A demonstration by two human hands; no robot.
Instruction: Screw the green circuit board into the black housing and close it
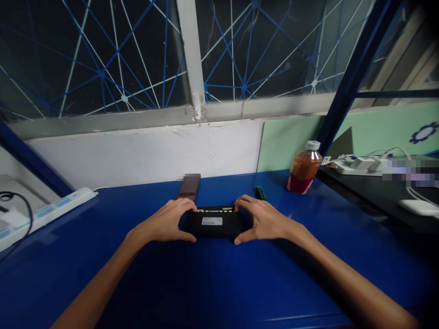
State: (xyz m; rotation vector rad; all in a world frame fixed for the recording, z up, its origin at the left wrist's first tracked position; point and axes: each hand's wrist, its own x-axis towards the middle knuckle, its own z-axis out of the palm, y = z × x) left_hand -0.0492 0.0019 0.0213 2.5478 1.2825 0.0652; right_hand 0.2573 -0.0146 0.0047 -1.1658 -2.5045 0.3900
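Observation:
A flat black router (228,226) lies at the middle of the blue table, a white label facing up and yellow ports along its far edge. My left hand (176,221) grips its left end, fingers over the far edge and thumb at the near one. At the right end, my right hand (262,219) holds it the same way. Just beyond my left hand lies a dark phone-like slab (188,187), partly blurred out. A small green and black object, perhaps a screwdriver handle (260,193), rests beyond my right hand.
An orange drink bottle (304,168) with a white cap stands at the back right. A white power strip (48,214) with a black cable lies on the left. Chargers and cables sit on a black surface (363,192) at right. Blue frame posts (346,91) rise beside the window.

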